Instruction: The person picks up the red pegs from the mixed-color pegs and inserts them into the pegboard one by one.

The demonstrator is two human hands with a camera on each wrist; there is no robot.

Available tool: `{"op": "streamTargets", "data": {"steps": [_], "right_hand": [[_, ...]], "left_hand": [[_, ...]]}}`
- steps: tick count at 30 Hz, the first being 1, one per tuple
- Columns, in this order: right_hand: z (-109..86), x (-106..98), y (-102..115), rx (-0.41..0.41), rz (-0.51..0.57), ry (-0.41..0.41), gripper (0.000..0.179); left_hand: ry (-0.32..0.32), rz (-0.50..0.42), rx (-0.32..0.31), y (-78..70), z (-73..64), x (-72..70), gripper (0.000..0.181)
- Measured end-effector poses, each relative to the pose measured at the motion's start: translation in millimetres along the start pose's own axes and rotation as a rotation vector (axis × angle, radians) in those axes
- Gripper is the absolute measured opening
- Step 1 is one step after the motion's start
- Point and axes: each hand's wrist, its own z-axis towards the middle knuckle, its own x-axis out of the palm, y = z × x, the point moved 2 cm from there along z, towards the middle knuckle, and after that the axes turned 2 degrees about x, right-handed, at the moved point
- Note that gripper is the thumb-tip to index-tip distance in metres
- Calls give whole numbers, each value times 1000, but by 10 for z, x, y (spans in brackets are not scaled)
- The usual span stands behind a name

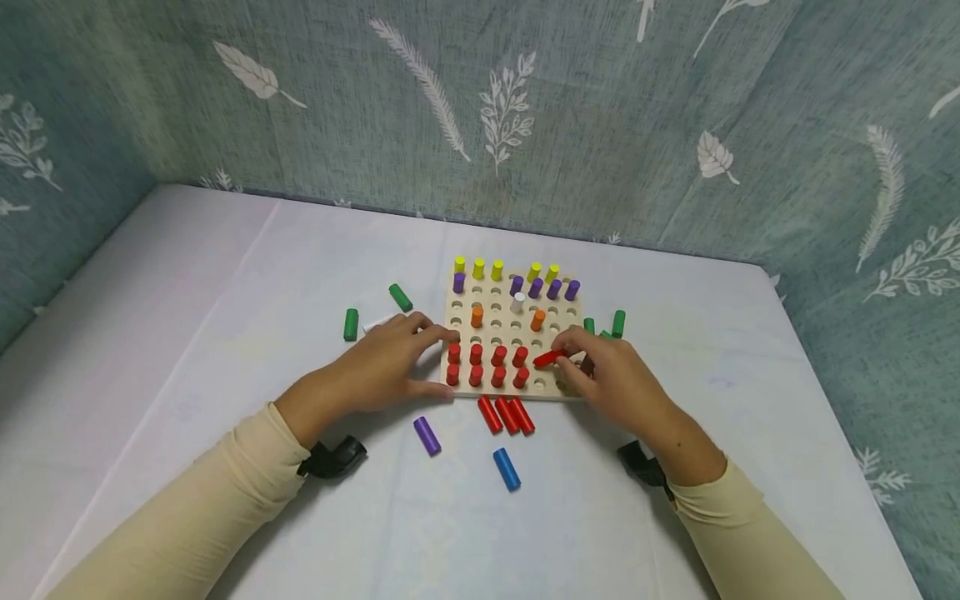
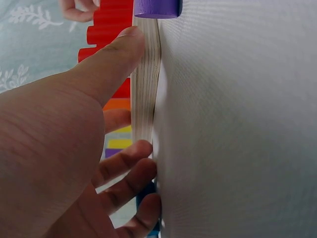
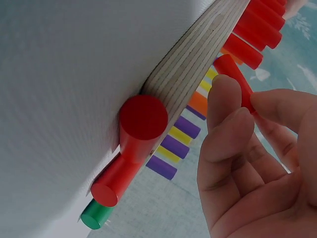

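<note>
A light wooden pegboard [image 1: 506, 333] stands on the white-covered table, with red, orange, white, purple and yellow pegs upright in its holes. My left hand [image 1: 386, 362] rests at the board's left side. Its thumb touches the edge near the front corner, and the other fingers lie loosely along the side. Between thumb and fingertips, my right hand [image 1: 618, 379] pinches a red peg [image 1: 549, 359]. That peg is tilted above the board's right part, beside the two red rows; whether its lower end touches the board I cannot tell. The right wrist view shows this red peg [image 3: 233, 72] too.
Three loose red pegs [image 1: 508, 415] lie before the board's front edge. Closer to me are a purple peg [image 1: 427, 436] and a blue peg [image 1: 507, 469]. Green pegs [image 1: 351, 324] lie at the left, others [image 1: 618, 324] at the right. My left hand partly hides a white peg [image 1: 375, 323].
</note>
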Motion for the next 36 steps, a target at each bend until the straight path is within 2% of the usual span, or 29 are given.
{"op": "streamTargets", "data": {"steps": [5, 10, 27, 36], "right_hand": [[5, -11, 5, 20, -6, 13, 16], [11, -11, 5, 2, -17, 1, 16], [-6, 17, 16, 35, -29, 27, 17], [5, 15, 28, 48, -53, 25, 20]], "left_hand": [[2, 3, 2, 0, -8, -16, 79], [-8, 8, 3, -14, -4, -39, 78], [19, 1, -8, -29, -15, -26, 78], [4, 8, -2, -16, -17, -36, 79]]}}
